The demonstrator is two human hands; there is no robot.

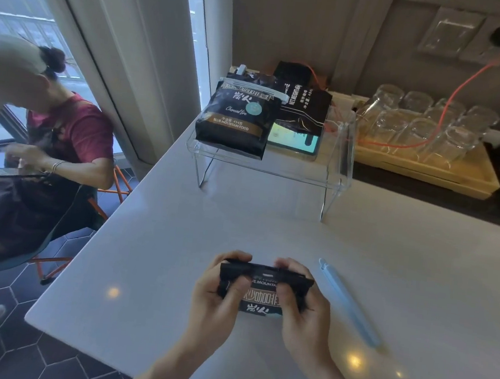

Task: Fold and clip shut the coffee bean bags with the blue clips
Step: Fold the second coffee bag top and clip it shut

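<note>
A pale counter (pixel 360 247) carries a clear acrylic riser (pixel 333 173) with two clipped dark bags (pixel 234 116) and, behind, a wooden tray of glasses (pixel 418 130). Nearer, the left hand (pixel 215 300) and right hand (pixel 303 312) each keep a closed grip on the black coffee bag (pixel 262 295), its top folded over. A blue clip (pixel 350 305) lies just right.

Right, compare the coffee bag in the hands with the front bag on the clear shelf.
The held bag is gripped by the left hand and right hand with its top folded and no clip; its blue clip lies beside it. The shelf bag lies on the acrylic shelf, already clipped. Both are black with matching print.
</note>
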